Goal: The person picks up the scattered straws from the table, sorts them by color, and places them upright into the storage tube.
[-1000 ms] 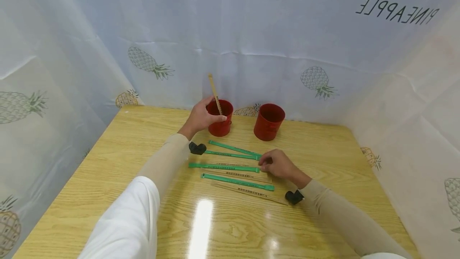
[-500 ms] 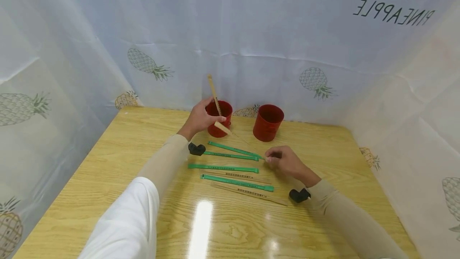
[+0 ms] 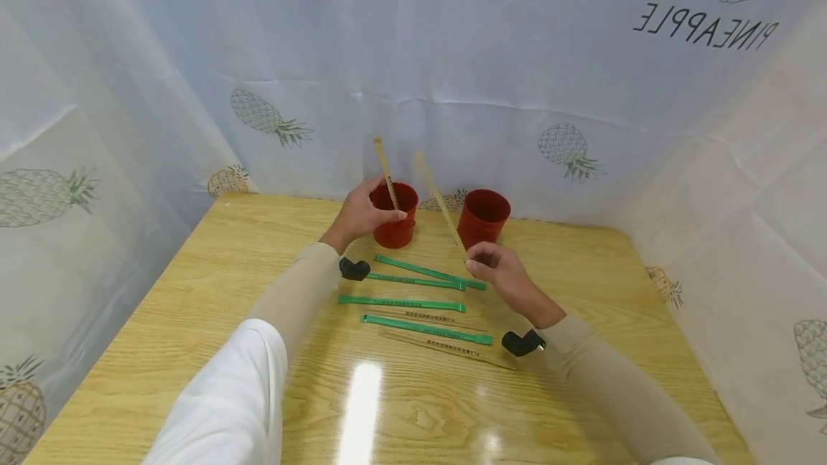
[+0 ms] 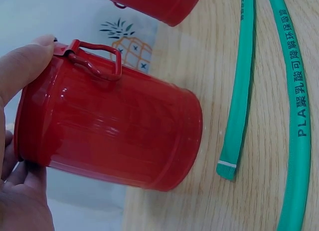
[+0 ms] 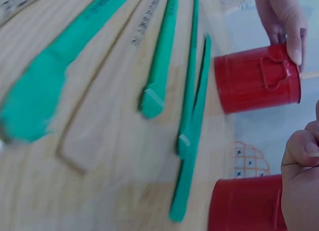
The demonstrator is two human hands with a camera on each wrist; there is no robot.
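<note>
My left hand (image 3: 362,212) grips the rim of the left red bucket (image 3: 395,237), thumb over the near edge. A tan wrapped straw (image 3: 385,169) stands tilted in that bucket. My right hand (image 3: 507,280) pinches another tan wrapped straw (image 3: 443,208) by its lower end, the far end pointing up between the buckets. Just behind that hand stands the second red bucket (image 3: 472,230). Several green wrapped straws (image 3: 403,303) lie roughly side by side in front of the buckets, with two tan wrapped straws (image 3: 460,349) among them. The right wrist view hides the pinched straw.
A pineapple-printed curtain (image 3: 452,41) encloses the wooden table (image 3: 271,386) at the back and sides. A black wrist camera sits on each forearm, the left one (image 3: 354,269) overlapping a green straw's end. Small wire handles (image 4: 102,64) stick out from the bucket sides.
My right hand has lifted a tan straw from among the green ones and swung it up toward the buckets. One green straw's right end has come into view. My left hand stays on the bucket.
</note>
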